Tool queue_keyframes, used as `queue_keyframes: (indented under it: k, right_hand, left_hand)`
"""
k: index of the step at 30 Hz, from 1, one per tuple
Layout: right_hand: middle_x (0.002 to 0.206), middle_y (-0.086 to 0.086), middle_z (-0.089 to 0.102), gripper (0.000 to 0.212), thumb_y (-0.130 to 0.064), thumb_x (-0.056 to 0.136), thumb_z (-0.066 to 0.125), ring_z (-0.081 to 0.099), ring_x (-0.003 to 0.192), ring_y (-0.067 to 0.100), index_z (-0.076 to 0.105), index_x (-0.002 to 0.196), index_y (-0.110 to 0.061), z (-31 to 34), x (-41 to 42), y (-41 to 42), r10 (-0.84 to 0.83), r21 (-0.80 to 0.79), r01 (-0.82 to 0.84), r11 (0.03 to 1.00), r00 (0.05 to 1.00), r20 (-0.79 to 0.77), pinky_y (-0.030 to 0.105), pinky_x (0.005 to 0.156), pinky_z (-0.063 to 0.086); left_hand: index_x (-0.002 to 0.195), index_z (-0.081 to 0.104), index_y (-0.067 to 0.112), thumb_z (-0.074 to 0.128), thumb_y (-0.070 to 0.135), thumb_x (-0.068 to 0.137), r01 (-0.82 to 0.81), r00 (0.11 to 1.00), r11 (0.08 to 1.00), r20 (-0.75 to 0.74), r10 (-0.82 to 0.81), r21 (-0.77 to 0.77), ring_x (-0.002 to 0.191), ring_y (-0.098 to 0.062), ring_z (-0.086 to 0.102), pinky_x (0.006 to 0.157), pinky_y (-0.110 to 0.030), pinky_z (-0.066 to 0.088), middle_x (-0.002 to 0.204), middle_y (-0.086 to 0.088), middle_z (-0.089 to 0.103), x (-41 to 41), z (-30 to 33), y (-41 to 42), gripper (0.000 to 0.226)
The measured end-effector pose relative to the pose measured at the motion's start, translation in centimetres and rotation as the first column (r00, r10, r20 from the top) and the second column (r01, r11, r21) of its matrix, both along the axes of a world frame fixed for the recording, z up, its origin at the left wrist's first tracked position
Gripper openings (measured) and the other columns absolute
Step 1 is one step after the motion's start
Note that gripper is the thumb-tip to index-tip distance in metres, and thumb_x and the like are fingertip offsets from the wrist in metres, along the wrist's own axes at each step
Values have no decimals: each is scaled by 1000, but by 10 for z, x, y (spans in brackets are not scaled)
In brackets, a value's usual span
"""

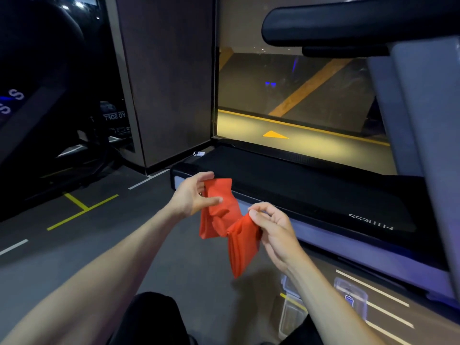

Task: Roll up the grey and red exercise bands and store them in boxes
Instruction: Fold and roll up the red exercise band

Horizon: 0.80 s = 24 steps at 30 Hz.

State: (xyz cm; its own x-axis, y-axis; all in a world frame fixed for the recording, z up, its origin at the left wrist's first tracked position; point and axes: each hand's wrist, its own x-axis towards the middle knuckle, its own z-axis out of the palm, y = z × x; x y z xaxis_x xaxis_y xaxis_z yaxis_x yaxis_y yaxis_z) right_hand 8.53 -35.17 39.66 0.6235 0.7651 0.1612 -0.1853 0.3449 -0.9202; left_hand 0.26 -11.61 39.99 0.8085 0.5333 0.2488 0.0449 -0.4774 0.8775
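While my left hand [193, 195] pinches one end of the red band [225, 220] and my right hand [272, 231] grips the other, it hangs crumpled in the air above the floor [74, 245]. I judge rolling has not begun; next I should flatten it.

The red band [225, 220] looks like thin matt cloth or rubber (which, I cannot tell), creased and limp. The treadmill [311, 185] belt is matt black and finely textured, its side rail smooth, faintly glossy plastic. The near right boxes [351, 295] are clear plastic.
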Motion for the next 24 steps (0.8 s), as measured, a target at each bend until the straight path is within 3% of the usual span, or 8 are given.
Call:
queue_keyframes:
  k: [3,8,11,14,16,18,20,24]
  right_hand:
    - [72,1,67,4,-1,96,60,59,65,7,61,95,-5,8,-1,7,-42,12,42,999,999,-6,17,65,48]
    - [67,-1,67,5,-3,97,61,58,63,5,64,95,-7,22,-3,18,-91,-25,93,995,995,46,17,63,46]
    - [67,-2,65,8,-2,99,58,57,62,5,62,95,-8,32,-3,21,-94,48,97,994,994,-61,18,61,48]
    - [69,-2,64,9,-2,99,57,57,65,8,61,94,-9,36,-4,17,-82,79,87,993,995,-60,19,61,48]
    - [69,-1,63,10,-4,98,58,56,65,9,62,93,-11,38,-4,12,-106,71,109,992,994,-41,18,57,46]
    - [70,-1,62,9,-5,98,60,55,64,10,63,93,-11,41,-2,9,-137,63,140,988,990,-38,18,56,47]
    - [71,1,64,8,-6,98,61,57,64,11,64,93,-11,44,1,6,-162,60,163,985,987,-21,23,62,49]
    - [71,1,65,7,-8,98,62,58,64,13,65,93,-12,45,5,3,-189,37,189,981,982,-1,30,63,48]
  left_hand:
    - [127,66,9,89,4,74,-37,981,992,183,59,-118,116,-22,69,100,-33,54,124,-2,72,-2,15,-11,58]
    - [108,75,13,77,-3,85,-28,949,996,310,52,-80,109,-16,72,102,-35,53,109,-2,78,0,37,-28,28]
    - [114,73,15,80,-3,82,-39,953,999,300,46,-31,109,-13,71,102,-33,54,114,0,76,5,39,-32,37]
    - [134,62,11,91,8,72,-52,977,997,210,39,59,114,-10,68,101,-22,51,126,-2,69,5,30,-33,69]
    - [142,53,10,96,25,64,-27,993,987,116,9,156,121,-11,64,105,-24,48,134,-4,64,1,21,-29,90]
    - [147,47,8,91,39,60,23,1000,944,-7,-22,330,131,-16,57,108,-27,45,144,-7,56,-5,14,-24,102]
    - [150,41,2,91,34,63,80,992,870,-122,-22,487,141,-21,45,114,-23,35,153,-11,44,-11,9,-22,106]
    - [152,38,1,72,61,63,64,994,877,-112,-12,476,143,-14,36,111,-8,27,158,-7,35,-16,2,-26,113]
